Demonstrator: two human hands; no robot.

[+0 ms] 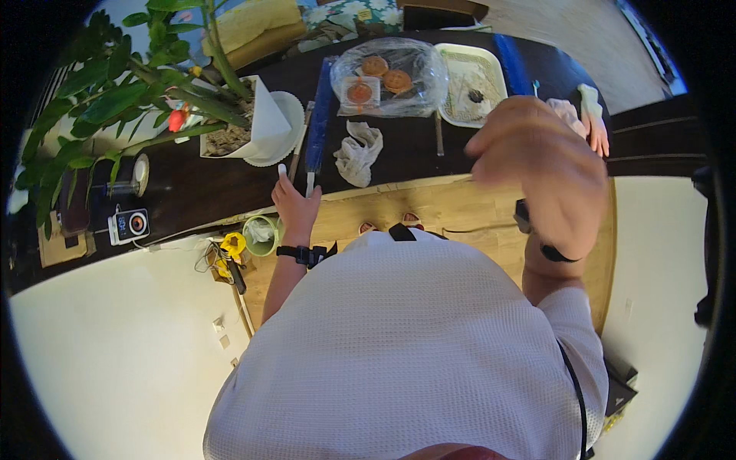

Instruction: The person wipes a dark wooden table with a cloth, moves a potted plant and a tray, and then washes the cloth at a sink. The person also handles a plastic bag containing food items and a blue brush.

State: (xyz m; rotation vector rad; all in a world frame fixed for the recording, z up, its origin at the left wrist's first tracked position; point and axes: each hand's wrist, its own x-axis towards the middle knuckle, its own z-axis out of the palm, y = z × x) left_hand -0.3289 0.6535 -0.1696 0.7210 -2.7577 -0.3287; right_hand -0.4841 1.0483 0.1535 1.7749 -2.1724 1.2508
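My left hand (297, 208) is at the front edge of the dark table (402, 149), thumb and fingers apart, close to the white end of a long blue object (319, 121). A white piece shows at one fingertip. Raised over the table's right part, my right hand (537, 149) is blurred; its grip cannot be made out. A crumpled whitish cloth or tissue (359, 155) lies between the hands. Behind it, a clear plastic bag (422, 69) holds several round orange-brown items (397, 81). A patterned white tray (467, 119) with dark residue is beside the bag.
A potted plant (261, 123) on a white saucer stands left, near a small display device (129, 225). Another long blue object (510, 63) lies right of the tray. A pale hand-like shape (597, 129) is at the right edge. A green bin (261, 241) stands below.
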